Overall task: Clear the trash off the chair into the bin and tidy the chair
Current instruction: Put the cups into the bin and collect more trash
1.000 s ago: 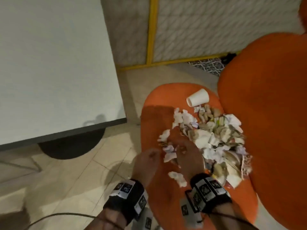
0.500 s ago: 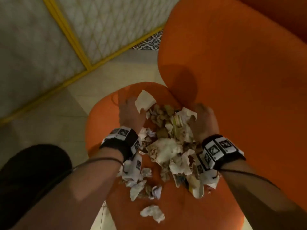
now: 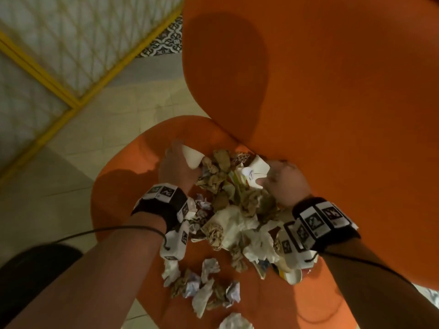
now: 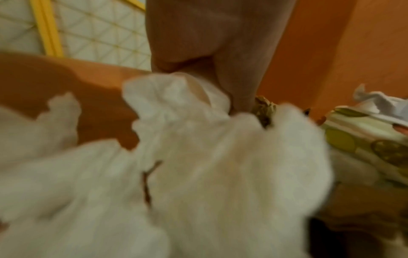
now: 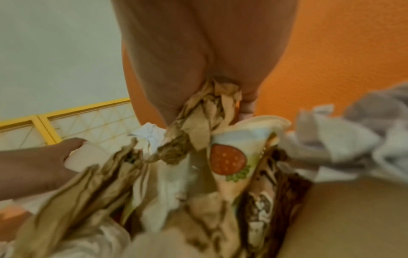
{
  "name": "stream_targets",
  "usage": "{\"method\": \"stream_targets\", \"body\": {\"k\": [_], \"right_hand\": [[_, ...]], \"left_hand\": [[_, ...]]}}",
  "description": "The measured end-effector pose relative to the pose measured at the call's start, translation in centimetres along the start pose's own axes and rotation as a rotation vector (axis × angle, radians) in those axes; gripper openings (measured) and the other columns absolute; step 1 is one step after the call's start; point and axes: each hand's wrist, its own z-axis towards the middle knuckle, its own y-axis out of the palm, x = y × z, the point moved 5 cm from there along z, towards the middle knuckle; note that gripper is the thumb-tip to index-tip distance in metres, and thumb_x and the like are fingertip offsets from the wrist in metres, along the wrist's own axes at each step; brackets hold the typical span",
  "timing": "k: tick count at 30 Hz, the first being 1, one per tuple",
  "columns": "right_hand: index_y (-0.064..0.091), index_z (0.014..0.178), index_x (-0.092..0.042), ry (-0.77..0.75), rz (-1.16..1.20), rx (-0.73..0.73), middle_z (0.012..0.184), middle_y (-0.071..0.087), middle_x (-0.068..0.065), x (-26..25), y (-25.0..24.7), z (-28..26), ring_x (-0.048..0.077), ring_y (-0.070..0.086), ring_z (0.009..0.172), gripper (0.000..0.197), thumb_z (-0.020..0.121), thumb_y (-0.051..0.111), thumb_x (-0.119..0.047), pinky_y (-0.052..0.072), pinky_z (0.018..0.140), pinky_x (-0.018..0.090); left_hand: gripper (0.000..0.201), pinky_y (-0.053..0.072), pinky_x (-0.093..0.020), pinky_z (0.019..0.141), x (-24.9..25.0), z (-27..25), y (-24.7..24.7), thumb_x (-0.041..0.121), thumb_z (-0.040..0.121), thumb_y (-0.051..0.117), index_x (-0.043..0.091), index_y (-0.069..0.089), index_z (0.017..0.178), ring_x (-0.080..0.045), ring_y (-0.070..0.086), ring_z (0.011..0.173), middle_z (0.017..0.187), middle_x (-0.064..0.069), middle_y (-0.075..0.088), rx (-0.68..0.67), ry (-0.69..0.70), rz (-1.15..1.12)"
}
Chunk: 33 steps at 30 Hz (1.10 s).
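An orange chair seat [image 3: 123,186] carries a heap of crumpled paper trash [image 3: 237,217]. My left hand [image 3: 180,160] is at the far left of the heap, its fingers curled round a white paper cup [image 3: 192,157]. At the far right of the heap, against the chair back [image 3: 308,91], my right hand [image 3: 273,176] grips crumpled brown paper [image 5: 212,104] next to a strawberry-printed wrapper [image 5: 229,160]. The left wrist view is filled with blurred white tissue [image 4: 220,157]. Several loose paper balls [image 3: 204,286] lie near the seat's front.
A yellow-framed lattice screen [image 3: 71,55] stands at the far left across pale floor tiles [image 3: 83,162]. A patterned mat [image 3: 166,41] lies behind the chair. A dark round shape [image 3: 35,269] sits at the lower left, partly behind my left forearm.
Both hands have moved from the seat's front edge to the far side of the heap, one on each side. The left hand has taken hold of the cup, and the hands have closed in slightly.
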Motion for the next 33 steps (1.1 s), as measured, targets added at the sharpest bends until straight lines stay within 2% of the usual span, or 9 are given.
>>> {"method": "stream_targets", "body": {"k": [4,8,13,15,22,25,27,30,33], "right_hand": [[0.057,0.125,-0.016,-0.026,0.050,0.114,0.107,0.063,0.011,0.0,-0.5,-0.9,0.027,0.055,0.102,0.039,0.091,0.056,-0.036,0.045,0.082,0.033],[0.056,0.127,-0.015,-0.059,0.069,0.130,0.086,0.061,0.006,0.0,-0.4,-1.7,0.028,0.059,0.088,0.038,0.092,0.056,-0.031,0.046,0.074,0.033],[0.059,0.123,-0.016,-0.083,0.101,0.270,0.110,0.067,0.009,0.0,-1.6,-3.3,0.028,0.059,0.103,0.034,0.092,0.056,-0.028,0.048,0.090,0.047],[0.063,0.118,-0.013,-0.127,0.145,0.382,0.109,0.068,0.009,-0.3,-2.4,-4.1,0.029,0.058,0.105,0.030,0.091,0.057,-0.025,0.047,0.089,0.047],[0.060,0.106,-0.011,-0.367,0.396,0.608,0.099,0.061,0.012,-3.4,-4.2,-9.7,0.035,0.057,0.090,0.030,0.091,0.049,-0.035,0.050,0.071,0.055],[0.061,0.094,-0.017,-0.518,0.484,0.537,0.103,0.049,0.001,-6.1,-2.9,-13.4,0.036,0.051,0.098,0.029,0.083,0.055,-0.043,0.048,0.071,0.057],[0.065,0.092,-0.029,-0.632,0.522,0.463,0.115,0.048,0.011,-8.4,-1.4,-16.8,0.032,0.046,0.107,0.018,0.079,0.061,-0.041,0.048,0.083,0.049],[0.065,0.095,-0.018,-0.717,0.655,0.095,0.125,0.044,0.012,-11.1,3.5,-21.7,0.011,0.043,0.111,0.022,0.077,0.065,-0.030,0.042,0.088,0.013],[0.061,0.098,-0.016,-0.721,0.592,-0.221,0.112,0.052,-0.004,-13.5,10.2,-26.5,0.013,0.049,0.105,0.021,0.079,0.062,-0.026,0.040,0.083,0.015]], "left_hand": [[0.077,0.048,-0.037,0.076,0.0,-1.4,-1.0,0.026,0.071,0.078,0.014,0.032,0.132,-0.033,0.057,0.105,0.119,-0.013,0.057,0.096,-0.089,-0.228],[0.058,0.045,-0.035,0.084,1.6,-2.8,-3.2,0.025,0.081,0.070,0.005,0.043,0.128,-0.031,0.056,0.109,0.121,-0.015,0.058,0.189,-0.125,-0.305],[0.022,0.034,-0.008,0.059,3.2,-5.8,-5.0,0.027,0.088,0.063,0.008,0.055,0.095,-0.008,0.049,0.071,0.079,0.010,0.052,0.269,-0.066,-0.434],[0.020,0.035,-0.004,0.054,3.8,-7.9,-5.5,0.026,0.089,0.062,0.009,0.054,0.095,-0.005,0.046,0.067,0.077,0.011,0.049,0.283,-0.057,-0.450],[0.042,0.048,-0.033,0.075,1.2,-18.7,-5.0,0.042,0.091,0.055,0.009,0.055,0.115,-0.025,0.060,0.096,0.104,-0.010,0.065,0.307,-0.192,-0.499],[0.051,0.046,-0.031,0.069,-0.7,-25.4,-4.5,0.052,0.088,0.051,0.009,0.055,0.116,-0.026,0.061,0.093,0.100,-0.011,0.066,0.354,-0.269,-0.459],[0.050,0.048,-0.030,0.064,-2.2,-30.4,-4.4,0.053,0.086,0.053,0.010,0.057,0.111,-0.023,0.063,0.082,0.087,-0.007,0.067,0.409,-0.338,-0.477],[0.026,0.048,-0.026,0.059,-6.0,-38.3,-3.6,0.046,0.086,0.058,0.019,0.059,0.086,-0.015,0.063,0.070,0.071,0.005,0.064,0.460,-0.540,-0.586],[0.024,0.051,-0.032,0.066,-11.7,-46.9,-3.3,0.041,0.086,0.061,0.020,0.056,0.075,-0.018,0.063,0.071,0.071,0.000,0.067,0.544,-0.728,-0.619]]}}
